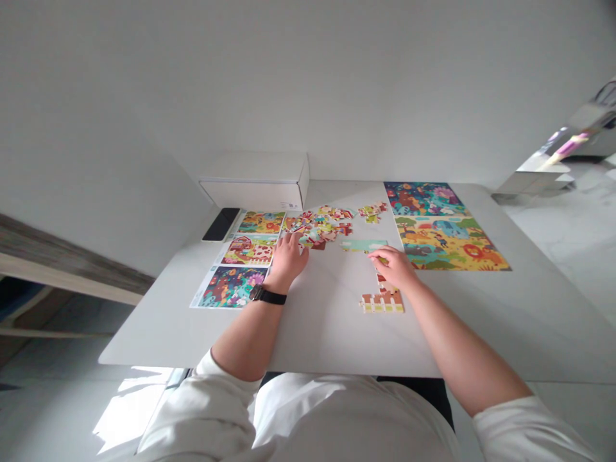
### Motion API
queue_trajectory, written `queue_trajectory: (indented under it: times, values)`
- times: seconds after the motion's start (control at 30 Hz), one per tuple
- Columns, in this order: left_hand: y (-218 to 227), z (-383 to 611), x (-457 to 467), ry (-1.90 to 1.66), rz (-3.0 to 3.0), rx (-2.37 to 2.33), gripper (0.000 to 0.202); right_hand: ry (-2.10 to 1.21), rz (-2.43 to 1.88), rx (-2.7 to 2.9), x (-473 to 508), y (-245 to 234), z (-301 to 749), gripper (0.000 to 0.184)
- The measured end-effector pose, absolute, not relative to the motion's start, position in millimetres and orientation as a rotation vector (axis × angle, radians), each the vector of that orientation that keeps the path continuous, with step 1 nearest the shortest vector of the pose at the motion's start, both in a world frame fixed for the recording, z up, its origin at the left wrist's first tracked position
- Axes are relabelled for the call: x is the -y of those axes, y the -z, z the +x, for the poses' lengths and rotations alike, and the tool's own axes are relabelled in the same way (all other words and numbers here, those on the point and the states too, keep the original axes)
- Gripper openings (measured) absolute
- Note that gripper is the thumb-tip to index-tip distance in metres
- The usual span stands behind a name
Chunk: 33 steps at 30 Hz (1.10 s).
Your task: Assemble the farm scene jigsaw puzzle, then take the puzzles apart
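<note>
My left hand (287,260), a dark watch on its wrist, reaches to the near edge of a heap of loose jigsaw puzzle pieces (325,224). Its fingers are stretched out with the thumb apart. My right hand (394,266) bends over the right side of a partly joined puzzle, fingertips together on a small yellow-green puzzle piece (382,260), mostly covered by them. Joined pieces form a light-blue sky strip (364,246) at the top and a fence corner (382,304) at the lower right. Part of that right side is hidden beneath my hand.
A picture sheet (249,250) with three scenes lies left, beside a black phone (221,224). Behind them a white box (255,186) stands against the wall. Two finished puzzles, a dark one (423,199) and a yellow animal one (450,242), lie right on the white table (317,340).
</note>
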State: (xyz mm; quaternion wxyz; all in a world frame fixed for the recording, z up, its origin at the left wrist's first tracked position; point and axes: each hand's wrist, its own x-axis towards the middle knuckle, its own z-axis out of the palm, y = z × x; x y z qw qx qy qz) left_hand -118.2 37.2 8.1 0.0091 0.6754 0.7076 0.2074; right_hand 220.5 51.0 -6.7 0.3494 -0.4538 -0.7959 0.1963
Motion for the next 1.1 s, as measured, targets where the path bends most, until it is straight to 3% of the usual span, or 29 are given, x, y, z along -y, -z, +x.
queue_trajectory:
  times: [0.4, 0.67, 1.1]
  values:
    - [-15.9, -116.5, -29.5, -0.485, 2.002, -2.369, 0.04, -0.493, -1.193, 2.055, -52.5, 8.0, 222.9, 0.021]
    - [-21.9, -128.3, -30.1, -0.418, 1.896, -2.422, 0.05, -0.497, -1.203, 2.048, -53.2, 8.4, 224.9, 0.022]
    - [-8.1, -106.6, -29.7, -0.374, 2.254, -1.992, 0.049, -0.451, -1.231, 2.045, -52.6, 9.4, 225.4, 0.023]
